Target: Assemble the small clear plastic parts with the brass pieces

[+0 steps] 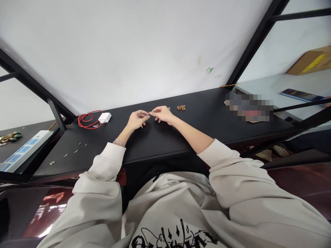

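Note:
Above the middle of the black table point(165, 137), my left hand point(137, 119) and my right hand point(162, 114) meet at the fingertips. Both are closed in a pinch around a tiny shiny piece point(149, 113), too small to name. Which hand bears more of it I cannot tell. Just past my right hand lies another small clear or silvery piece point(169, 108), partly hidden. To its right sits a cluster of small brown pieces point(181, 107). Several tiny metallic bits point(65, 155) are scattered over the left part of the table.
A white charger point(104, 117) with a coiled red cable point(82, 121) lies at the back left. Further left are a power strip point(26, 150) and a pile of small gold and green items point(10, 137). A blurred-out object point(249, 108) is at the right, near black frame bars point(250, 41).

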`<state>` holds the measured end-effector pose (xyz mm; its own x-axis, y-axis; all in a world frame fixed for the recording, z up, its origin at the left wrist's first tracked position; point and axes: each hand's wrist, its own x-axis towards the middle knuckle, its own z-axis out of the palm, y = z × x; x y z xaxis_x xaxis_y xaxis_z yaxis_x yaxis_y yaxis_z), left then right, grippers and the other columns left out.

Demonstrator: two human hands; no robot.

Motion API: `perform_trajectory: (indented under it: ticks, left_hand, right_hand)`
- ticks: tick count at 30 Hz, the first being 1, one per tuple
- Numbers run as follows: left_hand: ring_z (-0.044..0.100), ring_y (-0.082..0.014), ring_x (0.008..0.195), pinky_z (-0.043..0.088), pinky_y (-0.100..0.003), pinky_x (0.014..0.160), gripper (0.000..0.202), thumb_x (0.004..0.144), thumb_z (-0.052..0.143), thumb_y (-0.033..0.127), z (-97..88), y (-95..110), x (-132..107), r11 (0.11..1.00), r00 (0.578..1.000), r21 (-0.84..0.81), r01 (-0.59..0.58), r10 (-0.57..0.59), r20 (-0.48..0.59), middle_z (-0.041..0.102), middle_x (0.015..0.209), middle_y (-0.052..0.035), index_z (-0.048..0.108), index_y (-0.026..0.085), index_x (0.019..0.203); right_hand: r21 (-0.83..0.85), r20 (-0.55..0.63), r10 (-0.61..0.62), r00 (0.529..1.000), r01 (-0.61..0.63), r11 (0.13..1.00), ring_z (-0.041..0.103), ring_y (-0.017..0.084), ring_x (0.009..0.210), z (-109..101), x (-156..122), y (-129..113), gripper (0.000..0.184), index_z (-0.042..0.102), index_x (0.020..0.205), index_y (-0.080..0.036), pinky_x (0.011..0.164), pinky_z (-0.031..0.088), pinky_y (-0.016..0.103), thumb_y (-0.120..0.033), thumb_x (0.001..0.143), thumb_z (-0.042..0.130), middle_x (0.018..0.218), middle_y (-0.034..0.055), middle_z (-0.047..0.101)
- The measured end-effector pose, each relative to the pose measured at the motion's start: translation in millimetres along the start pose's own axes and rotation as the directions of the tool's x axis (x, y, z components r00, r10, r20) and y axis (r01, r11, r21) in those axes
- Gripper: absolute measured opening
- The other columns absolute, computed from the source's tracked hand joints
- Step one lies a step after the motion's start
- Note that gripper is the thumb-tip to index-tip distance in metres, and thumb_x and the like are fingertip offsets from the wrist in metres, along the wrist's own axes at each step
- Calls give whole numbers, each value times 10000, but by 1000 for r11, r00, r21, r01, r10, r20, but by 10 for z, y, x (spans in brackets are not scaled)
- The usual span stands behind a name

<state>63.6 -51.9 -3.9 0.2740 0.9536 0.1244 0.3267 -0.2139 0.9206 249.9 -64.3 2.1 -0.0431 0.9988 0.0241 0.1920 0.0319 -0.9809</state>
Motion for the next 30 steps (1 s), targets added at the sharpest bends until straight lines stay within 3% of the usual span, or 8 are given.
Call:
perform_trajectory:
  ticks: [15,30]
  left_hand:
    - [587,-96,451,446,-192,373,254,753,832,275,-2,6,-2,1000,1000,-17,-8,8,-4,699,717,-28,683,142,911]
    - [585,-100,453,448,-187,361,273,732,853,293,-3,-3,2,1000,1000,-14,-9,9,12,685,697,-24,685,146,890]
  right_hand:
    - [8,31,-42,999,42,999,580,82,477,5,-36,-22,154,686,786,-139,353,443,169,-207,873,794,672,27,690]
    - [119,33,52,998,-55,991,706,126,555,8,-18,12,171,664,874,-144,459,571,194,-197,847,825,846,76,781]
